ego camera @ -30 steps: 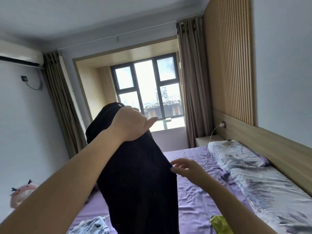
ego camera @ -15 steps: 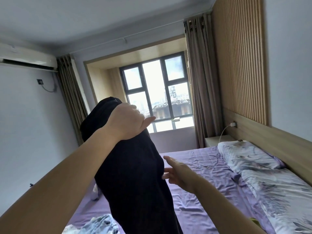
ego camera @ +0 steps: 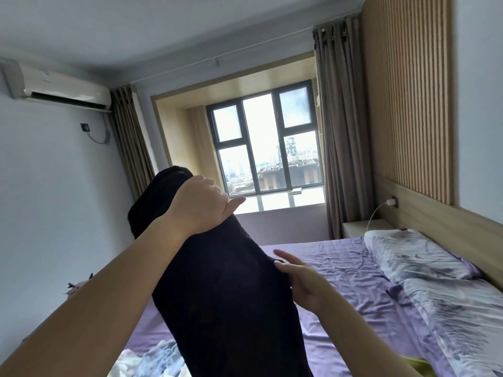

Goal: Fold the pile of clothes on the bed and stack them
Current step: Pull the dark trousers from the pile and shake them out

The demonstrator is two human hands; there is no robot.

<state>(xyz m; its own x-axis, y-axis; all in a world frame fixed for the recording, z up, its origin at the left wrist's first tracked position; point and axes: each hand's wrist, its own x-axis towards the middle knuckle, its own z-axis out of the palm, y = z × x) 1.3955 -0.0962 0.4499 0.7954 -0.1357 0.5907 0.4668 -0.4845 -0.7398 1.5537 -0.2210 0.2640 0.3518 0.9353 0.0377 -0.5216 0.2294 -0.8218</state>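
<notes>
The left hand (ego camera: 200, 204) grips the top of a black garment (ego camera: 226, 289) and holds it up over the bed (ego camera: 340, 281), so its long axis hangs steeply down toward the lower edge of view. The right hand (ego camera: 303, 281) lies just to the garment's right, fingers (ego camera: 288, 258) mostly straight and touching its side edge, thumb seemingly on the cloth, so it looks nearer for the next fold. Below, pale blue clothes (ego camera: 155, 360) and a yellow-green piece (ego camera: 416, 364) lie unfolded on the bed.
</notes>
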